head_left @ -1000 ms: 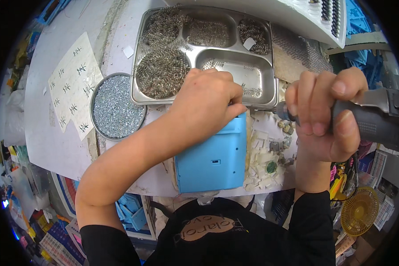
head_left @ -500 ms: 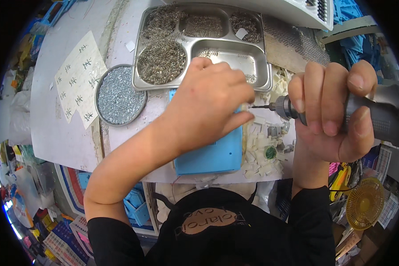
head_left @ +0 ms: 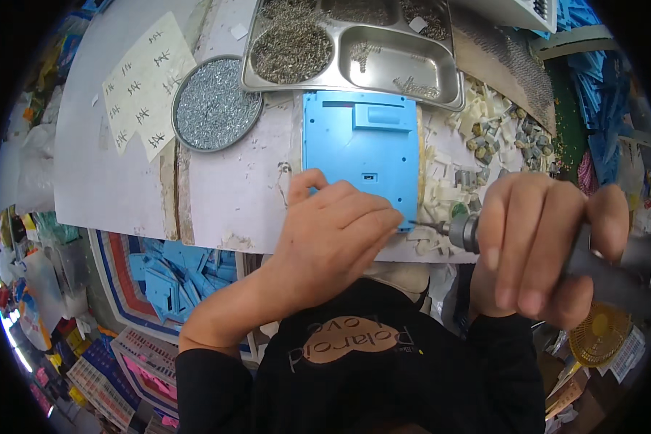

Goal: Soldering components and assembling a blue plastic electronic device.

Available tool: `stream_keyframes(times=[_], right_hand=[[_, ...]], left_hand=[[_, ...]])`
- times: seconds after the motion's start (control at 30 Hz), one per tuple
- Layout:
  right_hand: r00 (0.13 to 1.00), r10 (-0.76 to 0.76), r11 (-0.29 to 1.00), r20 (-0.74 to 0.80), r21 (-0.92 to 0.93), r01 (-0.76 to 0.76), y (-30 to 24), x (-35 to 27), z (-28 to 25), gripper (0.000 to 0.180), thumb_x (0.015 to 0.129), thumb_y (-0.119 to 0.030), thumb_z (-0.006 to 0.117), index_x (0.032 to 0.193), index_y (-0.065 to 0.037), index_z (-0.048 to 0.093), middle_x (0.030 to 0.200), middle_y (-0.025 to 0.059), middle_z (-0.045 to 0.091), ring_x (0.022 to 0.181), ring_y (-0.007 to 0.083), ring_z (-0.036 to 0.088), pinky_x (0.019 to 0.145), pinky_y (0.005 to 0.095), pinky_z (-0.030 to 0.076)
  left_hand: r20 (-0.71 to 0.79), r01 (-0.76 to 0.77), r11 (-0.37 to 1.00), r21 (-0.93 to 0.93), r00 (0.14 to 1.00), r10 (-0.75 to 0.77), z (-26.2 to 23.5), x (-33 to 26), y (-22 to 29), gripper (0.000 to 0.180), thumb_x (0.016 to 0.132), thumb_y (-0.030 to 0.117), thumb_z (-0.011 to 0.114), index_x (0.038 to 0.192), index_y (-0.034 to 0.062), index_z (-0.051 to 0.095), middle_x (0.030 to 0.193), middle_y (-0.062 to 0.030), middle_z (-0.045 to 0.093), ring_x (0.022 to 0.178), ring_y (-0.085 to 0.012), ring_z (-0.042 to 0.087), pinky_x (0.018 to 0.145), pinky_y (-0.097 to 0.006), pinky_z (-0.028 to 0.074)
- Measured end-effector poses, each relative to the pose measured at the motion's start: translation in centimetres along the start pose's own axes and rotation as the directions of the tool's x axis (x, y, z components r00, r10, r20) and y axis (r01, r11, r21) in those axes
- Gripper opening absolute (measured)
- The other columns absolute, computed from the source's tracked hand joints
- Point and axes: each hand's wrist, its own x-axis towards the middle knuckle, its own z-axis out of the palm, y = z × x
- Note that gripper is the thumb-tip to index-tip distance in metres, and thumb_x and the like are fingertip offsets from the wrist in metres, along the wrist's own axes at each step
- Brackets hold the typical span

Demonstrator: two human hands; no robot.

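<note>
My right hand (head_left: 532, 249) is wrapped round a dark grey electric screwdriver (head_left: 467, 231), its thin bit pointing left. The bit's tip is close to the fingertips of my left hand (head_left: 336, 235), whose fingers are curled and pressed together. Whatever those fingers hold, if anything, is hidden or too small to make out. Beneath and beyond my left hand lies a flat blue plastic panel (head_left: 347, 148) with a raised block, a small slot and several holes. My left hand covers its near left corner.
Beyond the panel stands a steel compartment tray (head_left: 325, 81) with small springs. A round dish (head_left: 217, 105) of small silvery pieces and a marked paper sheet (head_left: 141, 90) are at left. Small white plastic parts (head_left: 441, 145) lie at right. Blue panels (head_left: 184, 278) fill a crate below the table.
My left hand has come back from beside the tray to the panel's near edge. The screwdriver has also moved nearer to me, its bit now by my left fingertips. The view has shifted.
</note>
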Motion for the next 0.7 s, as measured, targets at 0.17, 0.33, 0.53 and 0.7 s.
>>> stream_keyframes(times=[0.17, 0.33, 0.53, 0.7], right_hand=[[0.999, -0.027, 0.999, -0.034, 0.022, 0.028, 0.6, -0.5, 0.9, 0.026, 0.096, -0.022, 0.074, 0.115, -0.021, 0.057, 0.063, -0.0096, 0.063, 0.049, 0.0031, 0.057, 0.054, 0.0191, 0.045], [0.998, -0.025, 1.000, -0.054, -0.006, 0.025, 1.2, -0.5, 1.5, 0.023, 0.096, -0.022, 0.073, 0.111, -0.021, 0.056, 0.062, -0.0096, 0.060, 0.049, 0.0034, 0.053, 0.052, 0.0192, 0.043], [0.998, -0.042, 0.999, -0.038, -0.016, 0.041, 2.3, -0.1, 1.5, 0.026, 0.096, -0.025, 0.073, 0.112, -0.019, 0.054, 0.062, -0.0082, 0.058, 0.051, 0.0061, 0.051, 0.052, 0.0229, 0.041], [0.996, -0.084, 0.995, -0.024, -0.046, 0.083, 3.7, -0.1, -0.5, 0.031, 0.098, -0.029, 0.072, 0.116, -0.016, 0.050, 0.062, -0.0040, 0.052, 0.055, 0.0105, 0.051, 0.055, 0.0285, 0.042]], left_hand=[[-0.020, 0.078, 0.978, -0.196, 0.996, -0.084, 1.0, -0.7, 0.4, 0.020, 0.081, 0.004, 0.079, 0.098, 0.0106, 0.072, 0.092, -0.0001, 0.074, 0.076, -0.0166, 0.064, 0.079, -0.037, 0.036], [-0.061, 0.051, 0.981, -0.189, 0.996, -0.064, 1.1, -0.6, -0.2, 0.018, 0.081, 0.006, 0.080, 0.096, 0.0107, 0.072, 0.088, 0.0004, 0.072, 0.075, -0.0168, 0.064, 0.078, -0.037, 0.037], [0.092, -0.094, 0.980, 0.173, 0.993, 0.079, -1.2, 0.0, -0.2, 0.019, 0.080, 0.019, 0.082, 0.094, 0.0116, 0.072, 0.088, -0.0005, 0.070, 0.081, -0.0210, 0.065, 0.083, -0.039, 0.040], [-0.270, 0.224, 0.801, 0.555, 0.959, -0.081, -6.7, 0.4, -11.5, 0.014, 0.080, 0.017, 0.073, 0.093, 0.0111, 0.073, 0.096, -0.0029, 0.067, 0.095, -0.0260, 0.062, 0.092, -0.046, 0.039]])
